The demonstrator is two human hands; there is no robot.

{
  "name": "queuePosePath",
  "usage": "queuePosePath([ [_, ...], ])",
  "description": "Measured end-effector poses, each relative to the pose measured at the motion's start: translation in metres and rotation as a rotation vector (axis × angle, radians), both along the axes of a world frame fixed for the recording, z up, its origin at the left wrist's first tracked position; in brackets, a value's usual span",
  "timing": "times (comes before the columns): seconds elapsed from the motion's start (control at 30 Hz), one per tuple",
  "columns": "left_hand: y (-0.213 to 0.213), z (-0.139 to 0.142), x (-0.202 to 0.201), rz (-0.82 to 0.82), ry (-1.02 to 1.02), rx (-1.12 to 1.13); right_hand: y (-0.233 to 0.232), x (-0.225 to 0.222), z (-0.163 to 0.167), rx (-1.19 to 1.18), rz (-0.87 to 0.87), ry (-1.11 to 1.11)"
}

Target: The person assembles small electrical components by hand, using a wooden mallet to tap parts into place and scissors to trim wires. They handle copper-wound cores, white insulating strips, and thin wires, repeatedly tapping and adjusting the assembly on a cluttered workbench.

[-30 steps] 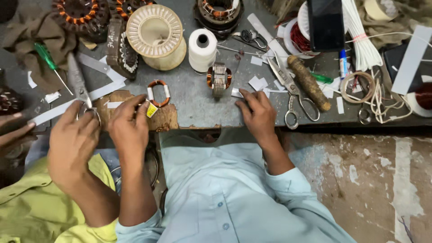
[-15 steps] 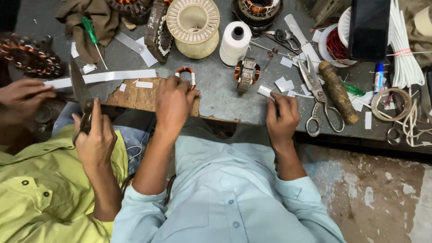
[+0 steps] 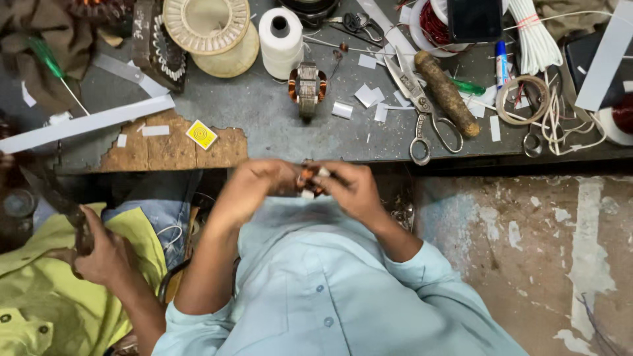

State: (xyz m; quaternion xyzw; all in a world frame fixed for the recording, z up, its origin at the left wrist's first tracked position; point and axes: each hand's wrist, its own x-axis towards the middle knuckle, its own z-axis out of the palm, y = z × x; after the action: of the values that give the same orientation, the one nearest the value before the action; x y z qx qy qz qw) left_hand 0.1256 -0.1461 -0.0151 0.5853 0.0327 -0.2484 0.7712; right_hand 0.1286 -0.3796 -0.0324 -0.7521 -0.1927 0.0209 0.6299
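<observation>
My left hand (image 3: 254, 186) and my right hand (image 3: 351, 189) meet just below the bench edge, in front of my light blue shirt. Both grip a small copper-wound coil (image 3: 308, 179) with a bit of white paper at it; my fingers hide most of it. A small motor stator (image 3: 306, 86) with copper windings stands on the grey bench (image 3: 277, 132) straight ahead of my hands. White paper slips (image 3: 366, 97) lie scattered beside it.
Scissors (image 3: 419, 99) and a wooden handle (image 3: 446, 84) lie at right, near white cord (image 3: 535, 33). A white thread spool (image 3: 280, 33) and a large beige reel (image 3: 208, 29) stand behind. At left, a co-worker's hand (image 3: 99, 254) in a yellow-green shirt holds shears (image 3: 56, 198).
Both my hands came back off the bench and joined in front of my chest. The small coil that lay on the worn wooden patch is now in them.
</observation>
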Motion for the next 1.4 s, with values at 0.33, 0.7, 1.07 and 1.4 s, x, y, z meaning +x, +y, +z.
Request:
queuePosePath([
  [0.33,-0.033,0.008,-0.001,0.232,-0.304,0.195,-0.004,-0.007,-0.025,0.323,-0.072,0.422],
  [0.7,-0.042,0.016,-0.014,0.318,-1.367,0.643,0.002,-0.004,-0.039,0.763,-0.068,0.585],
  [1.07,-0.053,-0.026,-0.023,0.553,-0.779,0.492,0.037,-0.021,-0.036,0.221,-0.205,-0.036],
  [1.4,0.032,-0.041,0.004,0.462,-0.502,0.365,-0.131,0.048,0.005,-0.893,-0.807,-0.511],
])
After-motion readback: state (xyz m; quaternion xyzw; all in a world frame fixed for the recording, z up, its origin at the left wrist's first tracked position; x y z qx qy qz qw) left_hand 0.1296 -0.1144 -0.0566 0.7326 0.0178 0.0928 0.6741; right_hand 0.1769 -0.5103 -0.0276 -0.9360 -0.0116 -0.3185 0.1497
